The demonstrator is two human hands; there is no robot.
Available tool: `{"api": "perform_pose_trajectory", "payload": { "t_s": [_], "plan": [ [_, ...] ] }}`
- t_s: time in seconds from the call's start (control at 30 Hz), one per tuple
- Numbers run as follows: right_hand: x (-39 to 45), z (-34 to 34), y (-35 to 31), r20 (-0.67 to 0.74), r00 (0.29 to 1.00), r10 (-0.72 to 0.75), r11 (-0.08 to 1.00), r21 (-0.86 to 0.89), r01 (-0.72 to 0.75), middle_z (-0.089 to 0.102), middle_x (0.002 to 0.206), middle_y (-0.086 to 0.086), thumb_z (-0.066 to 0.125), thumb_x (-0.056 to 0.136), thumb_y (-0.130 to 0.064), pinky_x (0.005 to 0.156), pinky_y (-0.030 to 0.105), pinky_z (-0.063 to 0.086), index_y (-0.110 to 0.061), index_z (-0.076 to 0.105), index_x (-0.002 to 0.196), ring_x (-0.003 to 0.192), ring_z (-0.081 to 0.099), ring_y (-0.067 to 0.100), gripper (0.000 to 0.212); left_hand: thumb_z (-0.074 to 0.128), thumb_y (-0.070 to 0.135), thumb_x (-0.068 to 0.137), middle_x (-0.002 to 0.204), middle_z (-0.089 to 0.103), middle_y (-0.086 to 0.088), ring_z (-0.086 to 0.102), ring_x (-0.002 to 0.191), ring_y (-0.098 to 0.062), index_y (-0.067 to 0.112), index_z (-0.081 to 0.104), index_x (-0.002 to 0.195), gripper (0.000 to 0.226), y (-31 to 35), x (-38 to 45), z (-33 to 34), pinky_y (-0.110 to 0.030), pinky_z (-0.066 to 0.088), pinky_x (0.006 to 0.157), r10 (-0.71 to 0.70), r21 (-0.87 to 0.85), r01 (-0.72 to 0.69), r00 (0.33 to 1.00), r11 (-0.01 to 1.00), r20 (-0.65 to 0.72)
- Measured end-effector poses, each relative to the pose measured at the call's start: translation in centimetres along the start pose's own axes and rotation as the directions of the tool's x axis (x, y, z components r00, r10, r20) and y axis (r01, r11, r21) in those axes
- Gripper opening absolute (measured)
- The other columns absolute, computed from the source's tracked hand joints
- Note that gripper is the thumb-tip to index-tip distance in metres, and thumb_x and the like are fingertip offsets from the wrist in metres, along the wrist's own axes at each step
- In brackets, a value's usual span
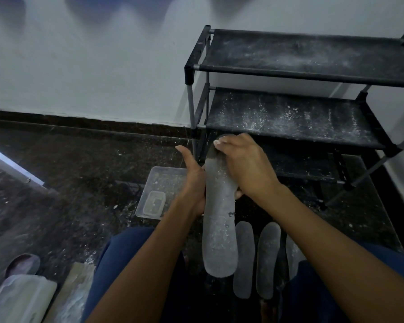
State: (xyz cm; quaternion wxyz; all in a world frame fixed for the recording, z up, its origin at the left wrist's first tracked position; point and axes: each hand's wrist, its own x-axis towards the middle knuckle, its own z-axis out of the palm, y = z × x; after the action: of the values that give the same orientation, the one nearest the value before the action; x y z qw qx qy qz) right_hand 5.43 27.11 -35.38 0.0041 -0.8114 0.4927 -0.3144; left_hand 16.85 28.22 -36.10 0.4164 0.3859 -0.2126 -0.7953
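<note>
Dark speckled floor (79,171), white wall (79,66) behind. Black two-tier shoe rack (289,74) against the wall on the right, both shelves dusted with white powder. More powder is scattered on the floor.

Person seated, blue trousers (121,252), both forearms in frame.

Grey insole (219,241) is held in the air between the knees, lengthwise away from the body. Far end is up by the rack's lower shelf, near end hangs over the floor. White specks on its top face.

Left hand (194,183): grip clamped on the insole's left edge about mid-length, fingers wrapped underneath, thumb sticking up free.

Right hand (245,164): grip clamped over the insole's far end, fingers curled across the top, fingertips at the tip.

Floor below the hands: two more grey insoles (244,259) (267,259) lying side by side, and a third one (292,252) partly hidden by the right arm.

Clear plastic tub (147,192) just left of the left hand, with a small clear box (154,202) inside it and powder residue.

Bottom left: a shoe (23,263) and a white object (21,297), can't tell what.
</note>
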Motion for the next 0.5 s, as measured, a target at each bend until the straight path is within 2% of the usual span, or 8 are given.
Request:
{"api": "perform_pose_trajectory", "payload": {
  "t_s": [0.17, 0.27, 0.33, 0.43, 0.5],
  "plan": [
    [-0.3, -0.1, -0.4, 0.064, 0.997, -0.042, 0.999, -0.03, 0.044, 0.067, 0.107, 0.012, 0.063, 0.074, 0.004, 0.068, 0.043, 0.056, 0.001, 0.066, 0.106, 0.097, 0.059, 0.031, 0.033, 0.004, 0.086, 0.071, 0.087, 0.073, -0.012, 0.072, 0.076, -0.023, 0.014, 0.063, 0.109, 0.101, 0.0, 0.0, 0.0, -0.033, 0.058, 0.059, -0.005, -0.017, 0.006, 0.998, 1.0, 0.069],
    [0.3, -1.0, 1.4, -0.015, 0.994, 0.111, 0.991, -0.076, -0.112, 0.066, 0.104, 0.015, 0.065, 0.074, 0.008, 0.072, 0.044, 0.055, 0.002, 0.068, 0.104, 0.096, 0.056, 0.033, 0.03, -0.001, 0.088, 0.066, 0.097, 0.073, -0.011, 0.071, 0.082, -0.025, 0.016, 0.059, 0.123, 0.109, -0.2, 0.2, -0.3, -0.03, 0.056, 0.057, -0.048, 0.081, 0.042, 0.996, 0.996, 0.081],
    [0.3, -1.3, 1.6, -0.018, 0.988, 0.153, 0.984, -0.084, -0.154, 0.066, 0.104, 0.015, 0.063, 0.076, 0.007, 0.075, 0.044, 0.054, 0.001, 0.068, 0.103, 0.097, 0.056, 0.032, 0.028, -0.001, 0.089, 0.064, 0.104, 0.071, -0.012, 0.07, 0.089, -0.028, 0.017, 0.057, 0.126, 0.112, -0.3, 0.4, -0.4, -0.03, 0.055, 0.056, -0.056, 0.101, 0.047, 0.995, 0.994, 0.086],
    [-0.1, -1.0, 0.6, 0.02, 0.999, 0.043, 0.999, -0.014, -0.042, 0.067, 0.103, 0.016, 0.065, 0.074, 0.01, 0.072, 0.041, 0.056, 0.002, 0.069, 0.101, 0.092, 0.059, 0.034, 0.028, -0.002, 0.088, 0.066, 0.091, 0.073, -0.009, 0.071, 0.076, -0.021, 0.019, 0.062, 0.115, 0.106, -0.2, 0.3, -0.4, -0.031, 0.055, 0.056, -0.033, 0.083, 0.027, 0.997, 0.996, 0.075],
    [0.1, -1.0, 1.1, -0.007, 0.997, 0.081, 0.997, -0.021, -0.081, 0.067, 0.103, 0.016, 0.06, 0.079, 0.008, 0.074, 0.041, 0.055, 0.001, 0.069, 0.101, 0.095, 0.058, 0.033, 0.025, -0.003, 0.087, 0.066, 0.092, 0.073, -0.01, 0.071, 0.077, -0.023, 0.019, 0.066, 0.107, 0.106, -0.2, 0.2, -0.2, -0.03, 0.056, 0.056, -0.023, 0.102, 0.015, 0.996, 0.995, 0.081]
  ]
}}
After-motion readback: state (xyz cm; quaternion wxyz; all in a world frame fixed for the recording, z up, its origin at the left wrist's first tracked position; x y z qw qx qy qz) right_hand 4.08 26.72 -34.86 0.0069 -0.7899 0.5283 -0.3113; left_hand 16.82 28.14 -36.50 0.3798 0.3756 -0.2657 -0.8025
